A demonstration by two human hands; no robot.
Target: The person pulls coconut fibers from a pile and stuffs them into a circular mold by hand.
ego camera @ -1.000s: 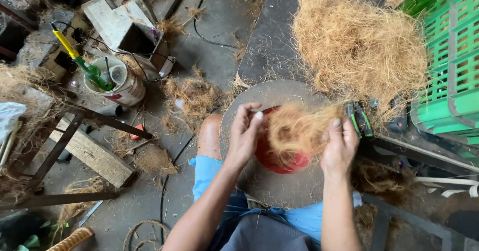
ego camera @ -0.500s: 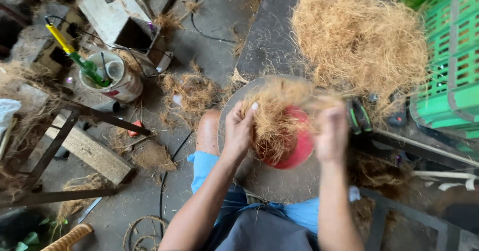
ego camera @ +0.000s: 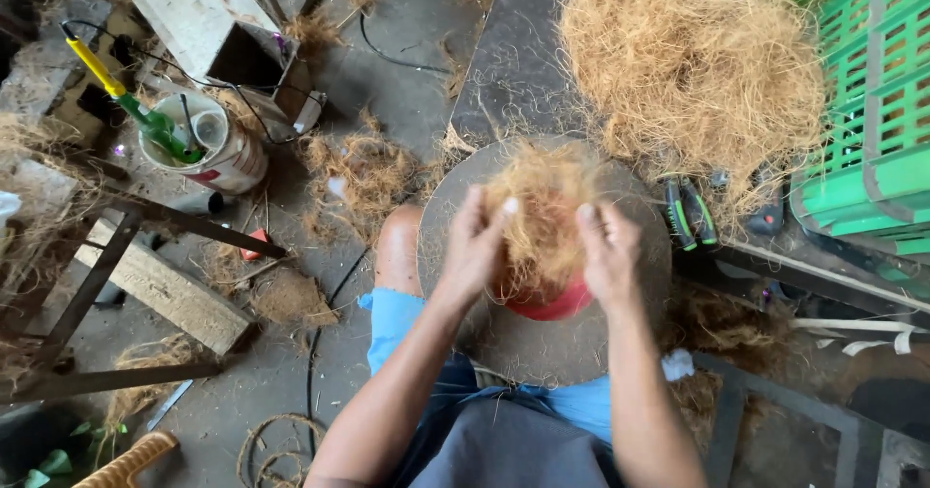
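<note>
Cluttered workshop floor, round grey desk (ego camera: 581, 352): tuft of coir fibre (ego camera: 542, 212) pinched from both sides over red bowl (ego camera: 547, 299), left hand (ego camera: 475, 246) and right hand (ego camera: 608, 253) equally near, grips apparently closed on strands.

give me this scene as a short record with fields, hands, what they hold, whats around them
left hand: fingers in a tuft of coir fibre
right hand: fingers on the same tuft, opposite side
under the tuft: red bowl, partly hidden
work surface: round grey board over the lap
behind: big coir fibre heap
right side: green plastic crate
left floor: white bucket with a green bottle, wooden plank
</note>
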